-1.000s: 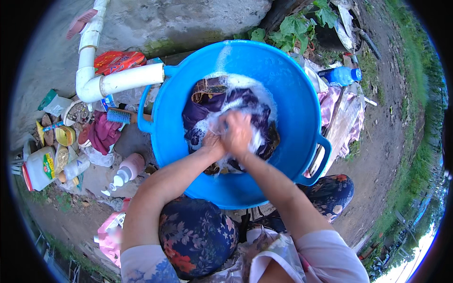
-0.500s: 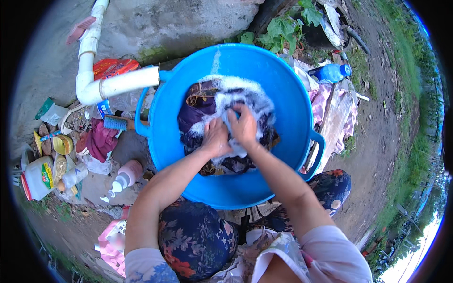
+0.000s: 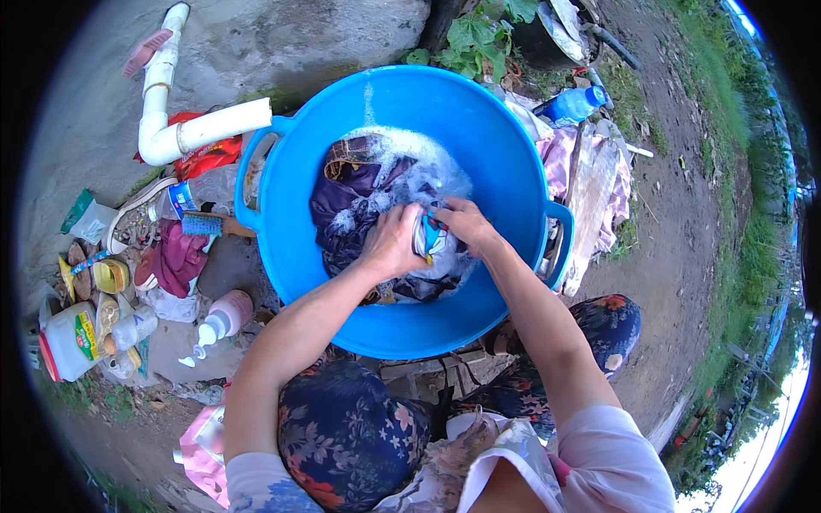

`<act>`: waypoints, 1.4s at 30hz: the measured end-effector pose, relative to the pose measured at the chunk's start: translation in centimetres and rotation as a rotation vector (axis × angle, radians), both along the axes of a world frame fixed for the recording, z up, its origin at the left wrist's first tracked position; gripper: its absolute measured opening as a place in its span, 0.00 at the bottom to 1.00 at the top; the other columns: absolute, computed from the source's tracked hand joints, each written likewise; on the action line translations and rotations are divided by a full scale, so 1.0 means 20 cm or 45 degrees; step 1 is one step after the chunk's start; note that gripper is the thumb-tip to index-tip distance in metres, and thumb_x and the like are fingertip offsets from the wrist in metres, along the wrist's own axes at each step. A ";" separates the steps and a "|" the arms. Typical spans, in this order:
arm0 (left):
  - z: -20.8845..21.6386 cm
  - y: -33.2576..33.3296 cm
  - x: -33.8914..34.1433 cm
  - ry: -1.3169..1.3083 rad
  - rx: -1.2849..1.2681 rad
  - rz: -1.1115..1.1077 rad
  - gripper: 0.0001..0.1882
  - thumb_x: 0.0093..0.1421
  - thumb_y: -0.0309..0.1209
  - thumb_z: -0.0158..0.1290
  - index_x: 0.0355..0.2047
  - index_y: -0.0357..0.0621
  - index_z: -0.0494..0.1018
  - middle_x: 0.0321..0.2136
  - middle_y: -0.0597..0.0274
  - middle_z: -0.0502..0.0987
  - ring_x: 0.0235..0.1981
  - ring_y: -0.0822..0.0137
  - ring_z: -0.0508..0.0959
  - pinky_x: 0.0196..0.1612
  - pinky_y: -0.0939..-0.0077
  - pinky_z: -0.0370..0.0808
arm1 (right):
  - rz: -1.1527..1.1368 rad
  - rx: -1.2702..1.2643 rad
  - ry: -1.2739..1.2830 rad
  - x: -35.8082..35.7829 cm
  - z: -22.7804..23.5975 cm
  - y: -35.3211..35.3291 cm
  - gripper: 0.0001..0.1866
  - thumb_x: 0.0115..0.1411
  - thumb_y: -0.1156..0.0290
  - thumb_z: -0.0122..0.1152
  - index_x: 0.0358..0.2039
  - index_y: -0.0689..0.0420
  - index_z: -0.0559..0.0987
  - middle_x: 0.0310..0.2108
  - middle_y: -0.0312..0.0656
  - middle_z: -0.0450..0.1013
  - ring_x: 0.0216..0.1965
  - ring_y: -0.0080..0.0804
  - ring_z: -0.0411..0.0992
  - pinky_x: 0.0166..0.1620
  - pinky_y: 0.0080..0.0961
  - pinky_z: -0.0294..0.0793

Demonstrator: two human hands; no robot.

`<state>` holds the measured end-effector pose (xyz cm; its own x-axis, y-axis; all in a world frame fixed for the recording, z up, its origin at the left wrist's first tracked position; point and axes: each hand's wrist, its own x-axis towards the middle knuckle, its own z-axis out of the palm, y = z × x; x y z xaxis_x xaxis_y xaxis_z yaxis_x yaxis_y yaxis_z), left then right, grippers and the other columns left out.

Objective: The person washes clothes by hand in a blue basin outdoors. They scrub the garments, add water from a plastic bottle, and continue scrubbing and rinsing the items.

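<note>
A large round blue tub (image 3: 505, 171) stands in front of me with dark purple and patterned laundry (image 3: 338, 201) in it. White suds (image 3: 440, 158) lie over the wet cloth, mostly on the far side. My left hand (image 3: 393, 244) and my right hand (image 3: 469, 226) are close together above the laundry, both closed on a wet pale cloth (image 3: 434, 237). Turquoise, red and yellow patches show on this cloth between the hands. Its lower part hangs among the suds, and the fingers hide much of the rest.
A white pipe (image 3: 218, 126) with a pink valve handle juts toward the tub's left handle. Left of the tub are a blue-bristled brush (image 3: 203, 224), a pump bottle (image 3: 224, 321) and a white jug (image 3: 73, 342). A blue-capped bottle (image 3: 573, 106) and a plank (image 3: 590, 201) lie right.
Both hands have come up slightly from the suds, bringing the pale cloth's coloured patches into sight. The right hand has shifted rightward. The whole view has moved a little.
</note>
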<state>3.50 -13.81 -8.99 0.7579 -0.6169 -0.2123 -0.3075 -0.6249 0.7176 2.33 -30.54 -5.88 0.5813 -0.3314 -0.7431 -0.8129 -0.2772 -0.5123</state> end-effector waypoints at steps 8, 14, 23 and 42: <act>0.11 0.09 0.20 -0.070 -0.599 0.485 0.08 0.46 0.25 0.58 0.28 0.40 0.72 0.29 0.60 0.75 0.29 0.67 0.75 0.33 0.70 0.72 | 0.358 -0.812 -0.354 -0.11 -0.22 -0.19 0.10 0.54 0.69 0.55 0.36 0.56 0.80 0.34 0.52 0.77 0.37 0.48 0.77 0.39 0.38 0.76; 0.19 0.15 0.33 0.022 -0.925 0.684 0.08 0.50 0.24 0.57 0.30 0.40 0.70 0.34 0.61 0.75 0.35 0.68 0.74 0.38 0.75 0.71 | 1.553 -0.502 -0.142 -0.24 0.04 0.22 0.09 0.52 0.70 0.54 0.32 0.52 0.80 0.33 0.45 0.79 0.36 0.41 0.79 0.38 0.34 0.78; 0.12 -0.06 0.11 -0.110 -0.224 -0.051 0.33 0.45 0.35 0.65 0.53 0.47 0.66 0.45 0.55 0.70 0.43 0.52 0.73 0.46 0.60 0.69 | -0.216 -0.423 -0.572 -0.01 -0.03 -0.18 0.28 0.50 0.52 0.60 0.42 0.64 0.77 0.38 0.58 0.76 0.43 0.51 0.75 0.47 0.37 0.72; -0.10 0.06 0.05 -0.165 0.400 -0.361 0.41 0.51 0.36 0.53 0.64 0.41 0.51 0.66 0.50 0.49 0.68 0.51 0.42 0.67 0.51 0.37 | 0.252 -0.611 -0.758 -0.13 -0.21 0.40 0.19 0.48 0.62 0.66 0.37 0.61 0.76 0.57 0.58 0.61 0.53 0.60 0.61 0.53 0.48 0.64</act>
<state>4.43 -12.53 -11.03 0.6005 -0.7251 -0.3370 -0.5734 -0.6843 0.4505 -0.23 -22.51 -10.14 0.9180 -0.3862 -0.0905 -0.3523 -0.6890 -0.6333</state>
